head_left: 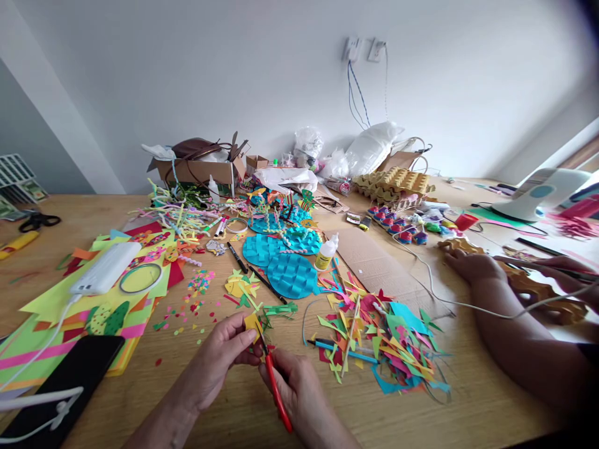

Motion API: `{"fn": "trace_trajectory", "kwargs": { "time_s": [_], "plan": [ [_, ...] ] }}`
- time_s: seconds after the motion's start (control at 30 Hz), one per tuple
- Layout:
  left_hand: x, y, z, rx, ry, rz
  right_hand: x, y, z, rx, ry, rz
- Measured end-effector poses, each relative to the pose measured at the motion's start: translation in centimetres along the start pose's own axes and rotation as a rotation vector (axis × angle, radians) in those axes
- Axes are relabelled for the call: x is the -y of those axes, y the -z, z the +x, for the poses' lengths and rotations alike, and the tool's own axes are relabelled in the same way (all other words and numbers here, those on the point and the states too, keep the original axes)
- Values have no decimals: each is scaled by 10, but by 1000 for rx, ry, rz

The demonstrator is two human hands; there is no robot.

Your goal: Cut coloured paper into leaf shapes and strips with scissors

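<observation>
My left hand pinches a small piece of yellow paper between thumb and fingers. A pair of scissors with red handles is in my right hand, its dark blades reaching to the yellow paper. Just beyond my hands lie yellow paper fish and green paper scraps. To the right is a heap of mixed paper offcuts, with a blue pen at its near side. Woven blue paper rounds lie further back, beside a white glue bottle.
Coloured paper sheets, a power bank and a black phone lie left. At right, a co-worker's arm reaches over egg-carton pieces. A white cable crosses cardboard. Boxes line the wall.
</observation>
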State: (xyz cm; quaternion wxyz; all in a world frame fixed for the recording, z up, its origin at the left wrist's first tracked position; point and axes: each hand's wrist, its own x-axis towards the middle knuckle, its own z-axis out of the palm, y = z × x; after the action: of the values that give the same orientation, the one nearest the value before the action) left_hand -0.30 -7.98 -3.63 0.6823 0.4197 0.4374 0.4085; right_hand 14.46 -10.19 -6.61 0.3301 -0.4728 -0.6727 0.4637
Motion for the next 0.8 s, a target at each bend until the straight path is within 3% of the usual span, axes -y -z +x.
{"fn": "trace_trajectory", "kwargs": {
  "time_s": [0.8],
  "plan": [
    [1, -1, -1, 57, 70, -54, -3, -2, 2, 15, -23, -22]
  ]
}}
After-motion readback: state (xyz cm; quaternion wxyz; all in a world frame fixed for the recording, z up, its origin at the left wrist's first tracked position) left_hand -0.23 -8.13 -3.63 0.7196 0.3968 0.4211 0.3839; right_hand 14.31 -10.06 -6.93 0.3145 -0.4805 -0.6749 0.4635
